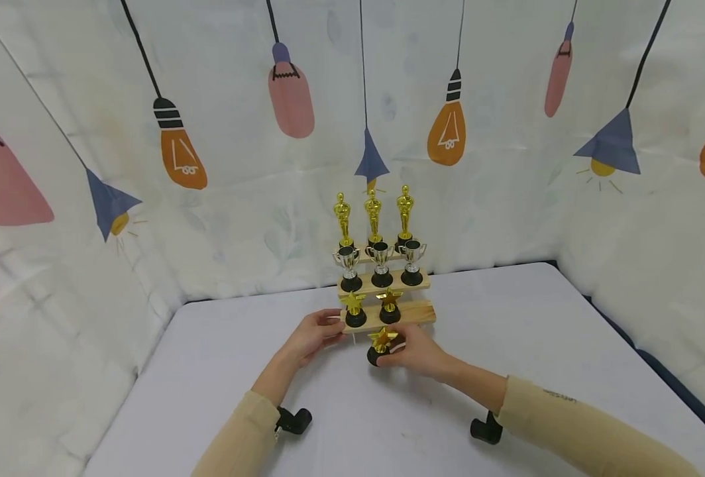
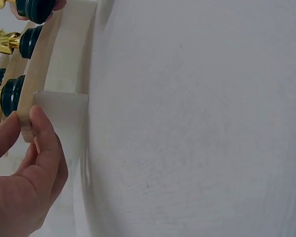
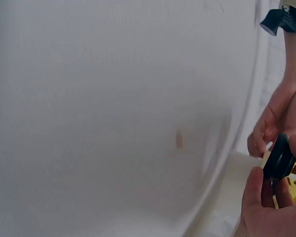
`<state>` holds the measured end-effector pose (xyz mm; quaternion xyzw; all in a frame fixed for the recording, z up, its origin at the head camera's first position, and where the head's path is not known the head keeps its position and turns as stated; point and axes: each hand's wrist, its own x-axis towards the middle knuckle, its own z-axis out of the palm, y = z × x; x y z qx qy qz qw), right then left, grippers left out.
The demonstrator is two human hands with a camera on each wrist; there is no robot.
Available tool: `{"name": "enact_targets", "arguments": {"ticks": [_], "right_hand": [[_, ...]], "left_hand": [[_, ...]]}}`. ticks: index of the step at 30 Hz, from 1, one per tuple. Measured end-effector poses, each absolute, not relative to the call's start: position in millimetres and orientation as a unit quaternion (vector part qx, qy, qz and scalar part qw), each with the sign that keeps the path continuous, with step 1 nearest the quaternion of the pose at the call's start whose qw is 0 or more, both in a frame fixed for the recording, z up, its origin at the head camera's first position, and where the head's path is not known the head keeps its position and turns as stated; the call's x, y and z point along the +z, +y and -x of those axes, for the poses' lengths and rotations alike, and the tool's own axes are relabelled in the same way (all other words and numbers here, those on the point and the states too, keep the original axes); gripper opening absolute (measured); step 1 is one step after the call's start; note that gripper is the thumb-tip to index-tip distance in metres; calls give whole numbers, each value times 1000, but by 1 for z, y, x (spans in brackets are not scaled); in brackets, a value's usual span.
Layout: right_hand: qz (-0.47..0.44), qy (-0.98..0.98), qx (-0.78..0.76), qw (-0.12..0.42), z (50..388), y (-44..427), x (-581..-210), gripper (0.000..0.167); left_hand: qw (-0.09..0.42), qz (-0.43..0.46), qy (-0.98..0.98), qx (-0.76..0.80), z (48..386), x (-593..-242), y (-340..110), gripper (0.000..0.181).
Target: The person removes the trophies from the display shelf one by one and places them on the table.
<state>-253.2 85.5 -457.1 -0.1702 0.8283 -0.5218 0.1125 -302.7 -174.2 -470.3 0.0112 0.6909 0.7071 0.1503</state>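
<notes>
No word can be read for certain; a short line of small dark lettering (image 1: 559, 395) stands on the beige right sleeve (image 1: 585, 427), near its cuff and along the upper edge in the head view, the letters too tiny and blurred to make out

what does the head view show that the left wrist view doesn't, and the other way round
Only the head view: the lamps printed on the backdrop, and both tan sleeves.

Only the left wrist view: a close look at fingertips gripping opposite faces of the board's end.

Both: the left hand at the wooden board, two star trophies on it, and the right hand holding a third trophy.
</notes>
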Motion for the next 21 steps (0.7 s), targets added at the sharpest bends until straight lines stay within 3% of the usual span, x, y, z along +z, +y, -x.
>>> {"name": "enact_targets", "arguments": {"ticks": [7,21], "right_hand": [[190,834,-506,115,250,72,-462,43],[179,857,-469,116,250,56,-468,46]], "left_hand": [[150,-11,694,704,303,-473,-175,47],[145,-7,697,702,301,-472,-173,46]]}}
